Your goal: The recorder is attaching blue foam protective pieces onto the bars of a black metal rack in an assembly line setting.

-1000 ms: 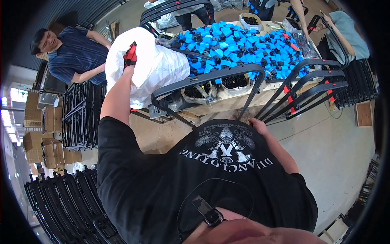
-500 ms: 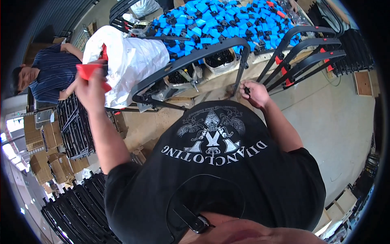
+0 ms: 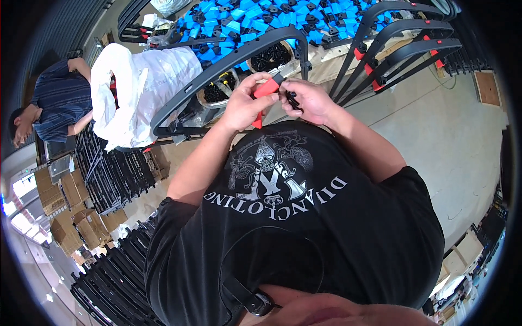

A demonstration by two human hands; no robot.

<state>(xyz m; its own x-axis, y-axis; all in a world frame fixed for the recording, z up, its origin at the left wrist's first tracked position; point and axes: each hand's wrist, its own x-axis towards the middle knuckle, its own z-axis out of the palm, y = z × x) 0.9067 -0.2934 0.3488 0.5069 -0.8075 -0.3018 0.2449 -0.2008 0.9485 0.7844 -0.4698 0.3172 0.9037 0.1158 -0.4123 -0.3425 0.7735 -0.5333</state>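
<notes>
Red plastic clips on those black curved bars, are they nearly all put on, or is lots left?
Some look done: the black curved bars on the right already carry red plastic clips. In hand now: the left hand holds a red plastic piece while the right hand pinches a small black part against it. Probably plenty left: a big heap of blue and black plastic pieces lies on the table.

Two hands meet over a red plastic part

The left hand [image 3: 243, 108] grips a red plastic part [image 3: 265, 91] in front of the chest. The right hand [image 3: 308, 99] pinches a small black piece [image 3: 292, 99] just beside the part's end. Past them lies a curved black frame [image 3: 217, 65], a white plastic bag [image 3: 138, 81] and a heap of blue parts [image 3: 244, 22]. Another person [image 3: 57, 103] bends at left.
</notes>
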